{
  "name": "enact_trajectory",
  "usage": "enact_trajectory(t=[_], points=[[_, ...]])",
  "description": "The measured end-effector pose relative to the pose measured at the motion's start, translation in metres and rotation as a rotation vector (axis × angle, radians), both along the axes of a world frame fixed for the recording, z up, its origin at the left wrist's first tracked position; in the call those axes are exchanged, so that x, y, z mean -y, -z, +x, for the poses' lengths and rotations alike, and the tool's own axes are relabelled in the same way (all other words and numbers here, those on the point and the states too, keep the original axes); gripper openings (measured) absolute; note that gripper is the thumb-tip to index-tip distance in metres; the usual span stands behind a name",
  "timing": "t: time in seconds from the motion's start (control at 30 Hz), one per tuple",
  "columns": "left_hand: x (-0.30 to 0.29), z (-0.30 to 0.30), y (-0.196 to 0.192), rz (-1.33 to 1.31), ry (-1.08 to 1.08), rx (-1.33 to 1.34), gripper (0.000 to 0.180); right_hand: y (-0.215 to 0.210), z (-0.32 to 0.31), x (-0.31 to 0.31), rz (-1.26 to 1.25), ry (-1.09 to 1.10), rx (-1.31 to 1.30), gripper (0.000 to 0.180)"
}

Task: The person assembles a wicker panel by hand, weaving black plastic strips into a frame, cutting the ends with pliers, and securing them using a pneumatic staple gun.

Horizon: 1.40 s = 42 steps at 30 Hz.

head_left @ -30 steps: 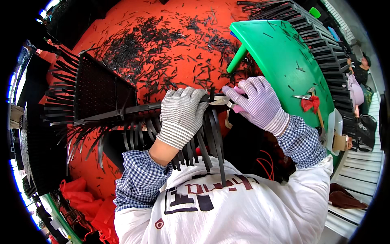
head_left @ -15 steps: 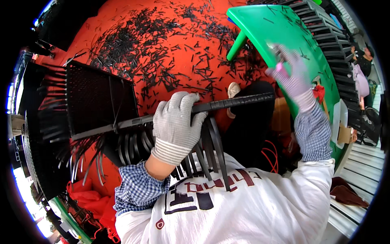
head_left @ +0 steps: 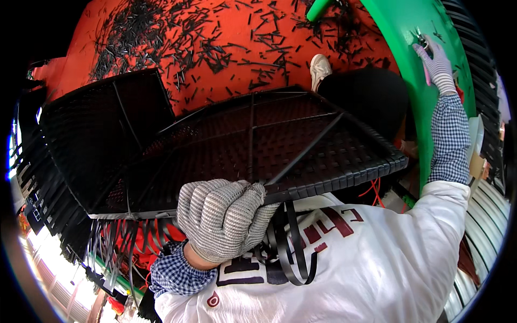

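A black woven strip panel point(head_left: 215, 145) on a frame lies tilted across my lap. My left hand point(head_left: 223, 218), in a grey knit glove, is closed around its near edge. Loose black strips point(head_left: 293, 247) hang below that edge beside the hand. Out to the right, my gloved right hand point(head_left: 437, 62) is over the green table point(head_left: 412, 102). Its fingers are closed on a small hand tool with a pink handle point(head_left: 427, 74), and metal tips show past the fingertips. The tool's exact kind is too small to make out.
Many short black strip offcuts point(head_left: 210, 51) litter the red floor point(head_left: 226, 21). A second woven section point(head_left: 97, 134) with strips fringing its outer side adjoins at left. My shoe point(head_left: 320, 70) is just beyond the panel. Slatted black pieces stand behind the table.
The panel has tipped from nearly edge-on to showing its broad woven face, with my left hand still on its edge. My right hand has moved farther right and away over the table.
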<state>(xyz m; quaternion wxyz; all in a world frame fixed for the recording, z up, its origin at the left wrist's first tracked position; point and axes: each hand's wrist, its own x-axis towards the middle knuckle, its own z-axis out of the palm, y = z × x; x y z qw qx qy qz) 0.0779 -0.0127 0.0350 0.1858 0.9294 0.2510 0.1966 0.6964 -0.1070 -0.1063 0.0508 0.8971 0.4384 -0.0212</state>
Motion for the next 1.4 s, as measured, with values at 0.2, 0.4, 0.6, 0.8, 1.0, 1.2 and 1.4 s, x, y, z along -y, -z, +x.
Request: enact_trajectory(t=[0.2,0.4,0.6,0.8,1.0,1.2,1.4], points=[[-0.001,0.002,0.003,-0.004,-0.009,0.02,0.037,-0.111,-0.156,-0.017,0.699,-0.353,-0.071,0.032],[-0.006,0.002,0.008,-0.016,-0.063,0.055,0.034,-0.151,-0.332,-0.02,0.633,-1.289,-0.501,0.027],[-0.014,0.011,0.0,-0.12,-0.018,0.027,0.036,-0.129,-0.394,-0.01,0.656,-1.226,-0.293,0.036],[-0.014,0.009,-0.002,-0.138,-0.001,0.028,0.036,-0.129,-0.399,-0.014,0.578,-1.299,-0.203,0.032],[-0.012,0.014,-0.007,-0.228,-0.054,-0.019,0.033,-0.126,-0.401,-0.024,0.748,-1.062,-0.662,0.016],[-0.012,0.016,0.016,0.054,-0.095,-0.044,0.029,-0.133,-0.42,-0.028,0.867,-0.77,-1.052,0.012],[-0.012,0.018,0.018,0.147,-0.086,-0.03,0.026,-0.141,-0.42,-0.031,0.793,-0.56,-1.111,0.013]])
